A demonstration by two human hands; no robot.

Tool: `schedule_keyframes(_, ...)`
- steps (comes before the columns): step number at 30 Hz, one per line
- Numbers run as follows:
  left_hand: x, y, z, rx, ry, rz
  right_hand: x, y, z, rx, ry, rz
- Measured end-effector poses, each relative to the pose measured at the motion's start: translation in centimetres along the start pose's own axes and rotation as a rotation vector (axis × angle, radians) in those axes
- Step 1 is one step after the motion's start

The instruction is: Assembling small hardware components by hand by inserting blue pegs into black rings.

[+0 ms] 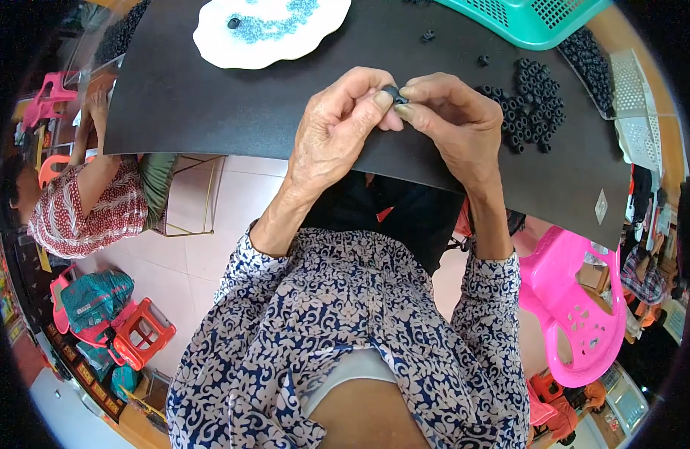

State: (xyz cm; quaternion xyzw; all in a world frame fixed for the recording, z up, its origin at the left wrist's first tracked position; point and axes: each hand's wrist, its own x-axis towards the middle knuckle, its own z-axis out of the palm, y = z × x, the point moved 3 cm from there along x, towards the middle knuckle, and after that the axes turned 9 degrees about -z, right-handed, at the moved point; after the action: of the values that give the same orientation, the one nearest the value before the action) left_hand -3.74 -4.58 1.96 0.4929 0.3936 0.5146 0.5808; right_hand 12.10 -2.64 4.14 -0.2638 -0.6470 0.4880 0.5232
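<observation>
My left hand [333, 131] pinches a small black rounded part [392, 91] between thumb and forefinger, above the dark table's near edge. My right hand [461, 127] meets it from the other side, its thumb and forefinger closed at the part's end. What sits between those right fingertips is too small to make out. Beside my right hand lies a pile of small black hollow parts [536, 101], many with a round hole showing. Farther off to the left, a white scalloped plate [210, 46] carries scattered tiny bluish pieces [266, 30] and a single black part [234, 23].
A green plastic basket [521, 34] stands at the far right, near loose black parts [428, 35]. More black parts fill a tray [588, 71] by the table's right edge. A pink chair [577, 329] is at lower right. Another person's patterned clothing [98, 206] shows at left.
</observation>
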Motion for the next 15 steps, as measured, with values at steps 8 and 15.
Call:
schedule_keyframes(8,-0.01,0.06,-0.17,-0.039,-0.094,-0.036,0.05,0.22,0.07,0.078,-0.042,0.002)
schedule_keyframes(15,0.09,-0.15,-0.33,-0.052,-0.086,-0.034,0.06,-0.08,0.42,0.106,-0.05,0.057)
